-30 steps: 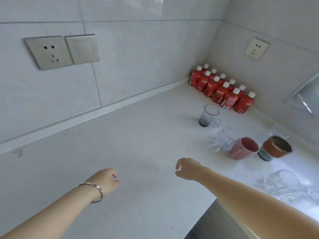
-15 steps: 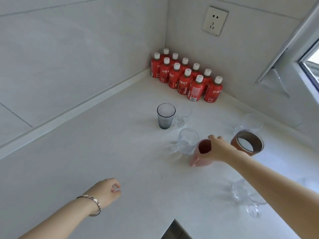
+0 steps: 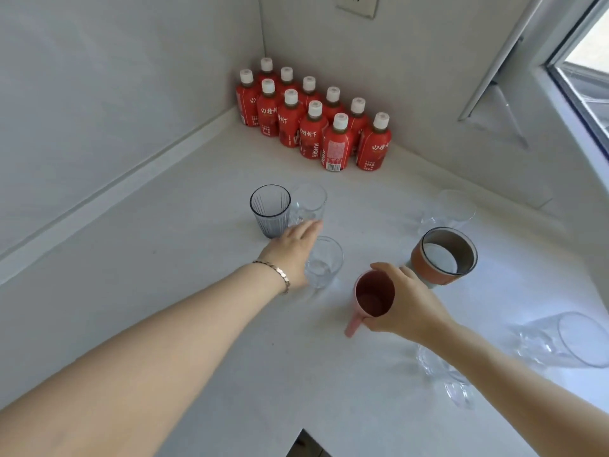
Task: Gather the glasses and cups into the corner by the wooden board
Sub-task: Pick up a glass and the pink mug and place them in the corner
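Observation:
My right hand (image 3: pixel 407 305) grips a pink mug (image 3: pixel 374 296) around its body, its handle pointing toward me. My left hand (image 3: pixel 293 250) reaches with fingers extended beside a clear glass (image 3: pixel 324 262), touching its left side; its grip is unclear. Behind it stand a dark grey ribbed tumbler (image 3: pixel 271 209) and a clear glass mug (image 3: pixel 309 202). An orange-sleeved cup (image 3: pixel 443 255) stands right of the pink mug. More clear glasses sit at the far right (image 3: pixel 449 209), the near right (image 3: pixel 573 338) and under my right forearm (image 3: pixel 445 380). No wooden board is in view.
Several red juice bottles (image 3: pixel 313 127) with white caps fill the back corner of the white countertop (image 3: pixel 164 275). Tiled walls close the left and back. A window frame (image 3: pixel 576 77) is at the upper right. The counter's front edge has a notch (image 3: pixel 306 440) near me.
The view swung right and closer to the cups. My right hand closed around the pink mug. My left hand travelled forward from the near counter to the clear glass.

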The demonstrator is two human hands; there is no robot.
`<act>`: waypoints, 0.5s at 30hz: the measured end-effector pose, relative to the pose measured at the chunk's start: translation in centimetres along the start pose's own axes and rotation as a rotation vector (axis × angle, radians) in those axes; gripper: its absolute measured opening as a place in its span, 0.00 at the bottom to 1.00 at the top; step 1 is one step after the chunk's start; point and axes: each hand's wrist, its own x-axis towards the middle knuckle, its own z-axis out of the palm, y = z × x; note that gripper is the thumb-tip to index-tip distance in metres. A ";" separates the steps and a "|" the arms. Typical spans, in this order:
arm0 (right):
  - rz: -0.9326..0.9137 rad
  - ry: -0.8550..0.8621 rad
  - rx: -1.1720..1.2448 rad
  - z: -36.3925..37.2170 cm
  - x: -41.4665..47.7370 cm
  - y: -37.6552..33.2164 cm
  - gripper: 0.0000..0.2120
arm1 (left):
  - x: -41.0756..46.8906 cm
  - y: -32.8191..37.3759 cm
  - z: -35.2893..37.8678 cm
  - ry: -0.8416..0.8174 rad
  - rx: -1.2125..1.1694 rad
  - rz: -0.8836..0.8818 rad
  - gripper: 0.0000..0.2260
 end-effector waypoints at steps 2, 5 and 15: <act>-0.009 0.010 0.014 -0.3 -0.4 0.2 0.43 | 1.6 0.7 1.2 -0.095 0.036 0.000 0.46; -0.028 0.008 0.031 -0.2 -0.9 0.1 0.43 | 2.1 0.6 2.7 -0.079 -0.039 -0.020 0.43; -0.234 -0.202 -0.090 4.5 -2.7 -7.1 0.43 | -12.7 -5.6 5.0 0.409 -0.537 -0.373 0.38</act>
